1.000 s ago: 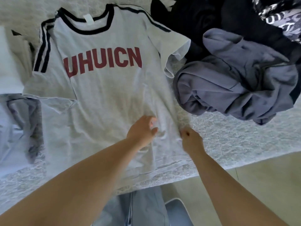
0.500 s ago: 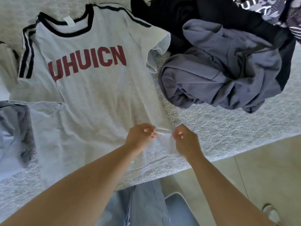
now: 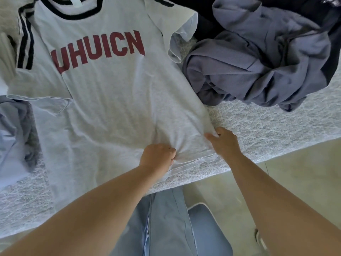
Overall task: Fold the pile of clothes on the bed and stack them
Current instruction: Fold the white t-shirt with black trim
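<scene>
Both hands (image 3: 190,146) pinch the T-shirt (image 3: 110,93) hem; crumpled grey garment (image 3: 258,61) lies just beside

Bare forearms, lt blue jeans (image 3: 166,224).

T-shirt (image 3: 110,100): light grey, dark neck trim, dark sleeve stripes, red "UHUICN" print; lay face up, spread flat on bed (image 3: 267,130), hem near bed edge, bunched at lower right | clothes pile (image 3: 258,60): crumpled grey-blue and dark garments, just right of T-shirt
</scene>
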